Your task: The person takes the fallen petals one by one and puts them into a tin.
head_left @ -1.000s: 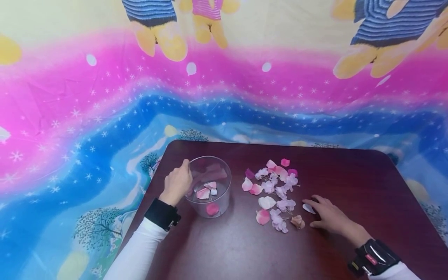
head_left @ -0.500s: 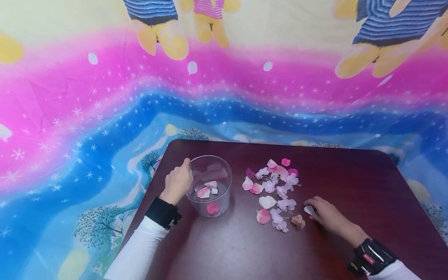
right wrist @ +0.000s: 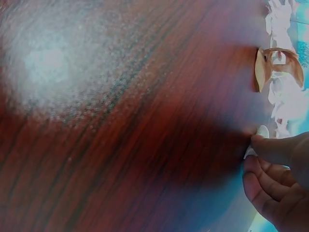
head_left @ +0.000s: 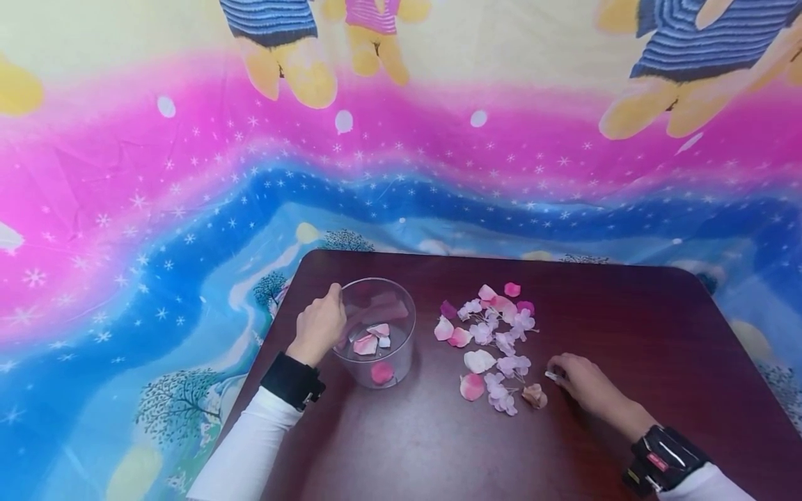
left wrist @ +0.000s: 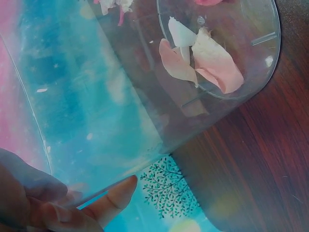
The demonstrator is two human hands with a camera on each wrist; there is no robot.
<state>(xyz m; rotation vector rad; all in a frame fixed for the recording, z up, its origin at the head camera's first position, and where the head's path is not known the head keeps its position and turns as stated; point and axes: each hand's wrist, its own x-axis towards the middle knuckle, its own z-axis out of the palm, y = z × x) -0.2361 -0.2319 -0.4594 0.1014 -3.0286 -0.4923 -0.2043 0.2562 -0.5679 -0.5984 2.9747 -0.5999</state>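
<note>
My left hand point(head_left: 321, 323) grips the rim of a clear plastic bucket point(head_left: 401, 358) at the left of the table; in the left wrist view its thumb and fingers point(left wrist: 118, 195) pinch the wall. Inside the bucket lie a few pink and white petals point(left wrist: 219, 63), and a deeper pink petal point(head_left: 381, 373) shows through its lower side. Over on the right, my right hand point(head_left: 589, 386) pinches a small white petal point(right wrist: 262, 131) between thumb and fingertips, close over the table. Just left of that hand sits a curled tan petal point(head_left: 535, 396).
Between the hands, pale lilac blossoms point(head_left: 499, 395) and loose petals in pink point(head_left: 472, 387), white point(head_left: 479, 360) and magenta point(head_left: 447, 309) are scattered on the dark red-brown table point(head_left: 426, 452). A patterned cloth point(head_left: 401, 139) hangs behind the table's far edge.
The right hand's spread fingers have closed on the white petal, which has tilted in their pinch. The left hand and the bucket have stayed in place.
</note>
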